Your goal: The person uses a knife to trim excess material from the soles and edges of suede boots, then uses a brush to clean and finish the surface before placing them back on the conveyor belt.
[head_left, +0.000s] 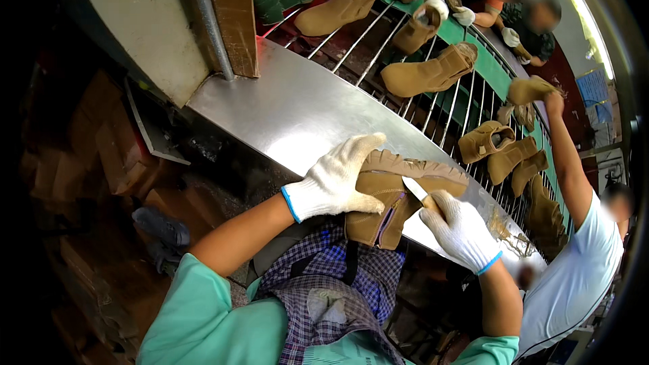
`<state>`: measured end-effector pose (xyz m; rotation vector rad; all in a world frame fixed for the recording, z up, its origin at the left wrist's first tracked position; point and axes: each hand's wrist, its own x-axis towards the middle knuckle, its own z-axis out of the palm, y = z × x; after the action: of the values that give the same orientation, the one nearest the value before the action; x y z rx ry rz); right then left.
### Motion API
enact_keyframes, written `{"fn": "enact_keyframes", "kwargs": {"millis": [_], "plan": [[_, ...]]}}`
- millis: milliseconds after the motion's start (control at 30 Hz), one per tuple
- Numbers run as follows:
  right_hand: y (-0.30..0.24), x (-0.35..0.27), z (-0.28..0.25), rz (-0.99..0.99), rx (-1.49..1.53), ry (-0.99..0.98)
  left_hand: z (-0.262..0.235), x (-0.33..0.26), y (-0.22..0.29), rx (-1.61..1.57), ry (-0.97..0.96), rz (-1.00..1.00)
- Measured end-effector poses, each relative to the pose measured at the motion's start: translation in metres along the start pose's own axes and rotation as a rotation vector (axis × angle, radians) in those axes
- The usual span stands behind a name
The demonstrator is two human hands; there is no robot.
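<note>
My left hand [331, 179] grasping upturned boot [378, 192] by heel, thumb along upper. My right hand [463, 230] clenched round knife [416, 189], blade at sole edge; cannot tell if touching. Boot between hands, over near edge of metal surface [297, 108], ahead of me. Risk: blade skidding off sole could nick upper or left thumb; weak heel grip might let boot twist.

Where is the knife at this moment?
Just right of centre in the head view, the knife is in the person's gloved right hand, its blade by the sole of the upturned boot.
</note>
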<state>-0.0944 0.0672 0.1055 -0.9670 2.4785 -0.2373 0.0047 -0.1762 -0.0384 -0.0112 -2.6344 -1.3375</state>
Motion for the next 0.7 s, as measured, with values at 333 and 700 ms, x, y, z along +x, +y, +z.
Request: {"fn": "enact_keyframes", "kwargs": {"millis": [333, 700], "plan": [[-0.079, 0.008, 0.044, -0.295, -0.324, 0.153, 0.034, 0.010, -0.032, -0.004, 0.385, 0.334], [-0.017, 0.021, 0.028, 0.036, 0.150, 0.018, 0.037, 0.007, -0.022, 0.022, 0.400, 0.293]]}}
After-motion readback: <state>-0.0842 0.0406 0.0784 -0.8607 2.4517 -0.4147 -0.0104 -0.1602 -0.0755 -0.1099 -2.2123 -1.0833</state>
